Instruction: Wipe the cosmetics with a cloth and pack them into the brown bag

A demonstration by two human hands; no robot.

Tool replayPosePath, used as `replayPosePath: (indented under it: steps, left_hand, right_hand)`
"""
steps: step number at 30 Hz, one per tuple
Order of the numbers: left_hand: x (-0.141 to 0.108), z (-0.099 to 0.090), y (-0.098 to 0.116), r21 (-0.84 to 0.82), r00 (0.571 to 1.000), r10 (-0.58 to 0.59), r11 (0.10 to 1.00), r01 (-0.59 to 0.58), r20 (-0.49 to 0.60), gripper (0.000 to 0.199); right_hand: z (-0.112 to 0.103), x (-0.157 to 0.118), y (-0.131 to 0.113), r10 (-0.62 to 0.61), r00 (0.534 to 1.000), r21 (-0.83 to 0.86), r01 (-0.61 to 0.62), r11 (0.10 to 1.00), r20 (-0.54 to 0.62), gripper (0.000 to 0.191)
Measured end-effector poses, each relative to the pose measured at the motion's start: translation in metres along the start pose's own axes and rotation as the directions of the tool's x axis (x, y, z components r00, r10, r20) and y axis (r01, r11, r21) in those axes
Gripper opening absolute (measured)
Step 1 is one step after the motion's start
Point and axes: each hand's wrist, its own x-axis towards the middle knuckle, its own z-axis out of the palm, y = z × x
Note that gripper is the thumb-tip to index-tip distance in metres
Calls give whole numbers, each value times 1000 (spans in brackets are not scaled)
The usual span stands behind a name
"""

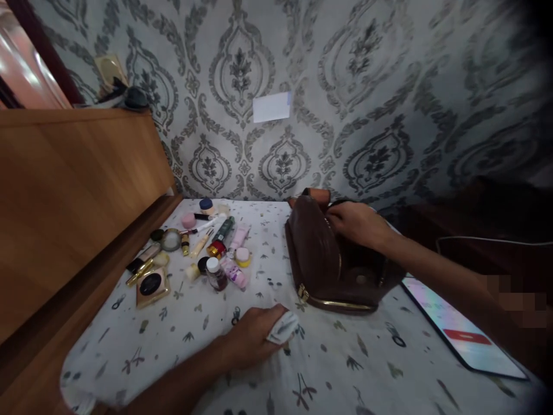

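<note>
The far side is filled by a wall (302, 57) papered in grey ornament. Before it a white, leaf-printed table (337, 369) is set, bounded on the left by a wooden panel (73, 173). On its right half a brown bag (313, 248) is placed, mouth gaping; farther right, a lit tablet (466, 334) is laid flat. The right hand (358, 226) is dipped into the bag's far side (its fingertips are hidden, so whether anything is gripped cannot be told). The left hand (254, 340) is held low, just off the bag's near left corner. On the left, cosmetics (223, 230) are scattered, a gold compact (153, 287) among them. Between left thumb and fingers, closed narrow, a small white patterned piece (283, 327) is pinched.
</note>
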Motion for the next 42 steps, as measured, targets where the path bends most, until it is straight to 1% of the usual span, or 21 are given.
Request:
replayPosePath:
  steps: [1, 3, 6, 7, 9, 10, 12, 15, 18, 20, 22, 24, 26, 27, 28, 30, 31, 33, 35, 38, 42]
  left_hand:
    - [-1, 0, 0, -1, 1000, 10, 1000, -10, 1, 7]
    - [-2, -1, 0, 1, 999, 36, 999, -36, 1, 7]
    - [-3, -2, 1, 22, 996, 86, 996, -86, 0, 12]
    - [-3, -2, 1, 29, 995, 101, 994, -101, 1, 13]
    - [-4, -3, 1, 34, 992, 130, 991, -130, 2, 16]
    - [-5, -3, 0, 29, 990, 142, 989, -142, 1, 18]
    - [-6, -3, 1, 3, 987, 159, 987, -159, -11, 20]
    - [-9, -8, 9, -61, 985, 154, 985, -159, -74, 25]
    - [-14, -23, 25, -145, 976, 146, 975, -170, -162, 31]
    - [-21, -39, 33, -129, 961, 131, 978, -167, -245, 33]
    - [-31, -59, 33, -40, 917, 93, 992, -117, -388, 33]
    - [-45, -83, 24, 58, 818, 28, 998, 7, -575, 34]
    - [-63, -109, 5, 180, 681, -64, 943, 281, -729, 36]
    - [-74, -122, -7, 248, 636, -103, 864, 438, -765, 38]
    - [-84, -134, -19, 258, 613, -130, 825, 503, -779, 36]
    - [-106, -154, -43, 293, 596, -184, 735, 611, -781, 34]
    - [-115, -161, -55, 319, 604, -210, 693, 646, -769, 35]
    - [-131, -167, -75, 468, 684, -275, 557, 686, -675, 41]
    - [-142, -166, -90, 507, 727, -336, 543, 669, -599, 50]
    - [-149, -160, -101, 505, 748, -375, 564, 653, -547, 56]
    - [-149, -157, -92, 549, 759, -408, 526, 650, -508, 45]
  right_hand:
    - [-7, -5, -4, -7, 999, 47, 9, 999, -36, 22]
    - [-18, -20, -15, 6, 979, 222, 40, 974, -206, 23]
    - [-21, -50, -34, 31, 880, 438, 206, 875, -474, 31]
    - [-18, -61, -41, 28, 854, 482, 266, 835, -520, 34]
    - [-3, -79, -57, 8, 846, 579, 358, 732, -533, 39]
    - [7, -87, -65, 14, 852, 642, 383, 664, -523, 44]
    - [32, -99, -81, -17, 910, 778, 363, 513, -413, 52]
    - [74, -109, -101, -15, 982, 919, 183, 350, -190, 59]
    - [108, -115, -112, -17, 1000, 975, -13, 221, 17, 61]
    - [124, -120, -115, 8, 997, 976, -75, 202, 75, 61]
    - [133, -124, -114, 26, 997, 969, -75, 235, 71, 60]
    - [137, -128, -113, 19, 998, 961, -56, 271, 52, 59]
    - [137, -130, -113, 0, 999, 960, -46, 277, 48, 59]
    - [136, -130, -113, -7, 999, 961, -41, 275, 45, 59]
    - [136, -130, -113, -14, 999, 962, -36, 272, 41, 58]
    - [135, -130, -114, -27, 999, 963, -27, 268, 35, 58]
    - [135, -130, -114, -31, 999, 963, -25, 268, 34, 58]
    - [136, -130, -114, -39, 998, 964, -27, 266, 39, 58]
    - [138, -130, -114, -43, 998, 965, -30, 261, 42, 58]
    - [140, -130, -114, -65, 997, 965, -26, 260, 44, 56]
    - [141, -131, -114, -118, 993, 967, 1, 256, 31, 52]
